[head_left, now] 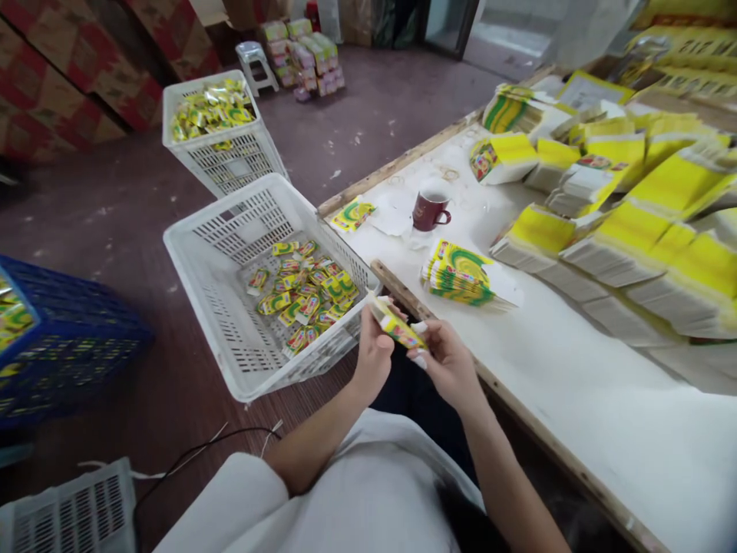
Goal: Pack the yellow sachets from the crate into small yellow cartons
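My left hand (373, 349) and my right hand (446, 357) both grip one small yellow and green packet (397, 326), held in front of my lap beside the table edge. The fingers of each hand are closed on it. Just left of my hands stands a white plastic crate (199, 265) with several of the same packets (302, 296) lying on its bottom. On the white table (604, 415), a short way beyond my right hand, lies a fanned stack of flat packets (461, 273).
A dark red mug (429, 210) stands on the table. Large stacks of flat yellow packets (627, 230) fill the table's right side. A second white crate (222, 127) of packets stands farther back, a blue crate (51, 338) at the left, and cartons (63, 77) behind.
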`<state>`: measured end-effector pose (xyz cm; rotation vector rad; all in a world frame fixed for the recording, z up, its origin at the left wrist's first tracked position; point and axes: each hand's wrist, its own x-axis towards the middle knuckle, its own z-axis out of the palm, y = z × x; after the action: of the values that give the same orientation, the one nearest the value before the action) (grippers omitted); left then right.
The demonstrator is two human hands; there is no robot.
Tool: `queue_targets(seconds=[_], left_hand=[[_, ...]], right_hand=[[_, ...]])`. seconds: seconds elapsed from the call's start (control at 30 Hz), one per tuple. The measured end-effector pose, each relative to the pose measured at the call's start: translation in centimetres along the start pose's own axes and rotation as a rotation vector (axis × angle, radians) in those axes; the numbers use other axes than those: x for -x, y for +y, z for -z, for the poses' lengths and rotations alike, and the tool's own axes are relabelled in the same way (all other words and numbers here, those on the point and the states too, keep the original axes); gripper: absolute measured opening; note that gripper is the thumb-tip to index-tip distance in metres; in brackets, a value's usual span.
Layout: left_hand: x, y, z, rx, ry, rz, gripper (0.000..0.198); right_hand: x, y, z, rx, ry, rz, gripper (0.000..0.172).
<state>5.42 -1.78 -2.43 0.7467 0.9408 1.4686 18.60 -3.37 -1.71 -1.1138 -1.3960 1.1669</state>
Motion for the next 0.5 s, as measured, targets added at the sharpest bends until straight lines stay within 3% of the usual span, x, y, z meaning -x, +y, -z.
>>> queue_targets(seconds=[0.1,0.17,0.27,0.33,0.43,0.5], left_hand=[[-0.1,0.2,1.3,-0.079,-0.024,0.004,0.046],[-0.6,1.0,2.5,-0.131,-0.090,0.065,0.041],[-1.9,3.1,4.5,-0.122,-0.289,0.097,0.064],[-2.6,4.7,5.3,-0.206,-0.406,0.035,0.076],[-2.8,5.8,4.8,-0.585,-0.592,0.012,0.095],[-2.5,5.6,3.7,-0.785,-0.630,0.037,0.087]], right_hand=[[-0.3,0.0,2.0,0.117,0.056,0.062,0.011],[-0.4,-0.3,3.2,0.236,0.058,0.145,0.013],[-0.7,-1.2,4.4,0.494,0.051,0.342,0.023],[-0.7,-1.8,4.5,0.685,0.007,0.435,0.026],[-0.3,-2.2,3.5,0.815,-0.140,0.467,0.031],[0.1,-2.0,2.5,0.785,-0.092,0.450,0.028]])
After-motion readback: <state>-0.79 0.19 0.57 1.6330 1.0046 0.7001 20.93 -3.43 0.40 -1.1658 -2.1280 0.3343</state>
